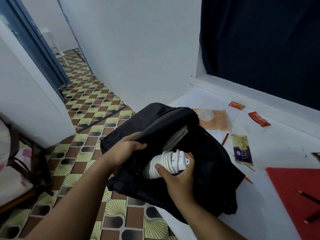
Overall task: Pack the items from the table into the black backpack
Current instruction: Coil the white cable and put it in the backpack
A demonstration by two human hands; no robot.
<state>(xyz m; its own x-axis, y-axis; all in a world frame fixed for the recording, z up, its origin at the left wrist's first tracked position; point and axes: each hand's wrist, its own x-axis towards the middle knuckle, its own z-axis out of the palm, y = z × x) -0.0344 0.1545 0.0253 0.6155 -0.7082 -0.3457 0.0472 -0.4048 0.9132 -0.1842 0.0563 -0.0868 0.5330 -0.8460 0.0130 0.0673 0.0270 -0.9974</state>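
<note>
Indoors, a white counter (280, 149) ran beneath a dark curtain (259, 40), with a patterned tile floor (86, 104) to its left. A black backpack (213, 153) lay on the counter's near corner, partly hanging over the edge, its main pocket gaping. A red folder (294, 187) sat at the counter's right, two pencils (308, 197) lying on it. Beyond the backpack lay a pale orange packet (216, 120), touching the bag's far side. A purple and yellow cake wrapper (242, 149) lay just beside the backpack's right side, with a red snack bar (259, 119) and a small red packet (236, 105) farther back, well apart from the bag. The person's left hand (128, 148) held the backpack's upper flap, its grip curled round the fabric edge. The right hand (178, 177) held a white power strip (171, 161) with its cord wound round it, the grip wrapped narrow about the bundle, thumb on top. The strip sat at the mouth of the open pocket, partly inside. A brown pencil (225, 139) lay just off the backpack's right edge, and an orange pencil tip (248, 179) showed from under the bag.
</note>
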